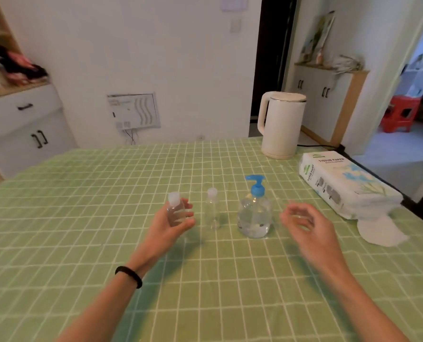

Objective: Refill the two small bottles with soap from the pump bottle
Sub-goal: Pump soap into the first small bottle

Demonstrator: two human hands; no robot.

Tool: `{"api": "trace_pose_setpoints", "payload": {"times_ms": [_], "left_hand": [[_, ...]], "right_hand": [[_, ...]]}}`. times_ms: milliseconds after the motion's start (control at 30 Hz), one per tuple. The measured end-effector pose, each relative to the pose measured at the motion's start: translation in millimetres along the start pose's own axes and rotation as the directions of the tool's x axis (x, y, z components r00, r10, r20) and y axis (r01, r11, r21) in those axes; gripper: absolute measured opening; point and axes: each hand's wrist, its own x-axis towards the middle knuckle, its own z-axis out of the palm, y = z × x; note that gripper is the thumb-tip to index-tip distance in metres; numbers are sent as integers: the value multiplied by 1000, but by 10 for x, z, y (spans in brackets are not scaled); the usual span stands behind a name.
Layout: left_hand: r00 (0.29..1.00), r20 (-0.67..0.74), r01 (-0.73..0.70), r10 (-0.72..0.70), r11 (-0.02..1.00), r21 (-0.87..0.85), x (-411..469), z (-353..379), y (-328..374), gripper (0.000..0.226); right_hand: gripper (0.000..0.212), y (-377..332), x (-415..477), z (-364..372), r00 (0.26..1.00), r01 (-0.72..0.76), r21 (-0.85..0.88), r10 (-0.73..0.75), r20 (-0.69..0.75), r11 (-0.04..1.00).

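- Because its cap has to come off before any soap can go in, the first small bottle [175,210] is held clear of the counter [82,218] at centre-left of the frame. The left hand [162,227] is wrapped round its body, leaving the white cap upward and free. A little clear liquid seems to sit inside.
- Just right of it, the second small bottle [212,211] stands upright on the checked cloth, capped and apparently empty, awaiting its turn.
- At centre, the pump bottle [254,215] stands near both, partly full, with its blue pump within easy reach.
- Right of it, the right hand [304,222] hovers with fingers loosely curled, gripping nothing, probably bound for the cap.
- At upper right, a kettle [282,124] and a tissue pack [346,183] sit out of the way; the tissues would suit drips.
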Motion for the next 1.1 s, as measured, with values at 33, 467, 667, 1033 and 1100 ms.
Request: {"api": "trace_pose_setpoints", "payload": {"times_ms": [33, 467, 667, 1033, 1100], "left_hand": [[999, -36, -24, 25, 1000, 13, -98, 18, 25, 42], [961, 182, -240, 206, 952, 190, -813, 704, 186, 35], [984, 92, -154, 154, 988, -4, -775, 650, 100, 40], [994, 99, -40, 54, 990, -139, -800, 589, 2, 41], [996, 84, -29, 42, 987, -160, -802, 570, 3, 44]], "right_hand": [[23, -60, -82, 1, 1000, 31, -1, -31, 6, 1000], [55, -519, -525, 441, 908, 280, -104, -228, 351, 954], [30, -452, -447, 449, 874, 292, -45, -247, 419, 955], [51, -372, -320, 435, 863, 285, -198, -161, 479, 938], [51, -302, -279, 360, 889, 250, -230, -129, 439, 941]]}}
